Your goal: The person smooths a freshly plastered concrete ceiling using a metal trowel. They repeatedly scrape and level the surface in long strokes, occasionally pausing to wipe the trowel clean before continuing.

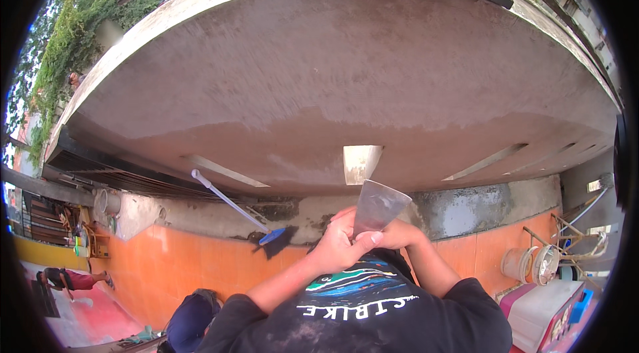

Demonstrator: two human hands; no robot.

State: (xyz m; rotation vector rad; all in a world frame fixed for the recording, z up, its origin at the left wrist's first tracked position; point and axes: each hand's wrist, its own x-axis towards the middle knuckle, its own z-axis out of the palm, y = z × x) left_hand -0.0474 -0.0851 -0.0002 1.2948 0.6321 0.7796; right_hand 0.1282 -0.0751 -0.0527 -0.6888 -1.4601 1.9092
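A putty knife with a broad, flared metal blade [383, 206] points up and away from my body. Its handle is hidden where my two hands come together in front of my chest. My left hand [336, 246] is closed at the base of the blade, its thumb lying across toward the right. Against it, from the other side, my right hand [398, 233] is closed around the same spot, partly covered by the blade. Beyond my hands rises a grey-brown plastered wall [319, 53], with a darker, damp-looking band along its lower part and narrow slots through it.
A broom [271, 236] with a white handle leans against the wall on the left. Orange flooring [213, 260] runs below me. Buckets [547, 261] and a white box [542, 313] stand at right. Another person [70, 280] is far left; a dark-blue cap [192, 320] is nearer.
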